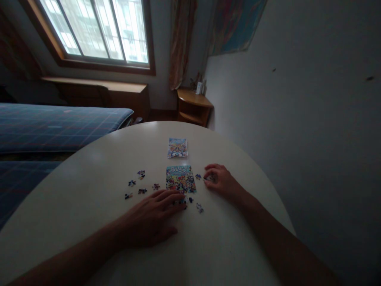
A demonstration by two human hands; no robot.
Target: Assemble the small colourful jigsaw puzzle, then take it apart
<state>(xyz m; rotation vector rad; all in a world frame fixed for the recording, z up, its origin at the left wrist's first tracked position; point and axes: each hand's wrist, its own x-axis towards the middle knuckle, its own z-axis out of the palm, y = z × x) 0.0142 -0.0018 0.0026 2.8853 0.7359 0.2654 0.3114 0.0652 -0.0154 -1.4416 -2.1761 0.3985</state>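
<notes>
My left hand (153, 218) lies flat on the table with its fingers stretched out to the right. Its fingertips rest over joined jigsaw pieces (180, 201) and partly hide them. Just above it is a square picture sheet (180, 178) printed "Bluey" with many small figures. On the right, my right hand (223, 182) curls its thumb and fingers around a jigsaw piece (211, 177), mostly covered by the fingers. A loose piece (198, 176) lies between that hand and the sheet. Another loose piece (199, 207) sits below, right of the left fingertips.
Several jigsaw pieces (142, 191) are scattered left of the sheet. A colourful packet (177, 148) lies farther back on the round white table (226, 246). Beyond its edge are a plaid mattress (65, 127), a wooden corner shelf (193, 97) and a wall (297, 131) at right.
</notes>
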